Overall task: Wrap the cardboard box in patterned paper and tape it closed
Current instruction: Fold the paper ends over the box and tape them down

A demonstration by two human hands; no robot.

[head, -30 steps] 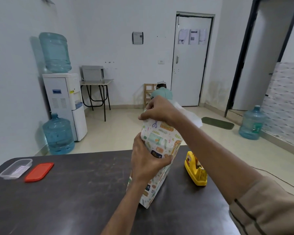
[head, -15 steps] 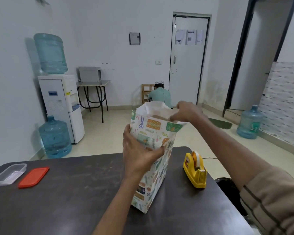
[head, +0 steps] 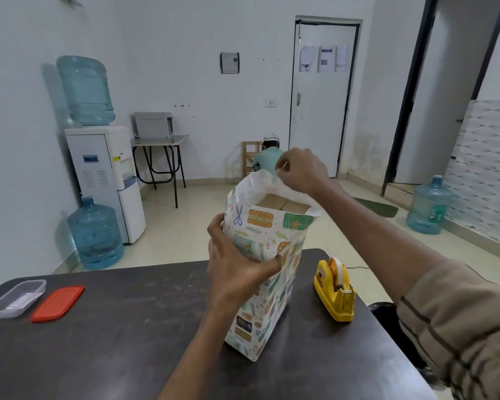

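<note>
A tall cardboard box [head: 280, 204] stands upright on the dark table [head: 127, 342], sleeved in patterned paper [head: 260, 284] whose white inner side stands open above the box's top end. My left hand [head: 237, 269] grips the near side of the wrapped box, thumb across the front. My right hand [head: 299, 170] pinches the far upper edge of the paper and holds it up above the box. A yellow tape dispenser [head: 335, 290] with a roll of tape sits to the right of the box.
A clear plastic container [head: 16, 297] and its red lid [head: 58, 303] lie at the table's left edge. Beyond the table are a water dispenser [head: 107, 180], water bottles on the floor, a small table and a person crouching near the door.
My right hand has moved from the near top fold across to the far edge of the paper and lifted it, so the box's top end now shows. My left hand keeps its grip.
</note>
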